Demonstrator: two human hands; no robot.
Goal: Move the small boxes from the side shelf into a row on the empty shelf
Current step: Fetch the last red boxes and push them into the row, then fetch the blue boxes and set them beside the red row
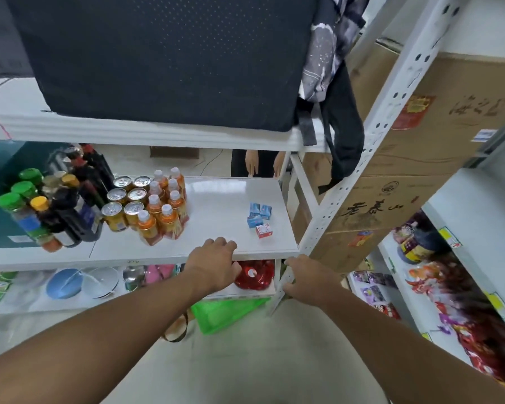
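Three small blue boxes (257, 213) and one red and white box (264, 230) sit in a loose cluster on the right part of the white middle shelf (216, 211). My left hand (215, 262) rests on the front edge of that shelf, fingers curled over the lip, holding no box. My right hand (306, 277) grips the white perforated shelf post (327, 205) near the shelf's right corner. Both hands are below and in front of the boxes, apart from them.
Orange drink bottles (164, 212), cans and dark sauce bottles (79, 193) fill the shelf's left half. A dark cushion (164, 53) lies on the shelf above. Bowls and a red packet sit below. Cardboard cartons (420, 141) and a snack rack stand at right. Another person's hands (252, 163) show behind.
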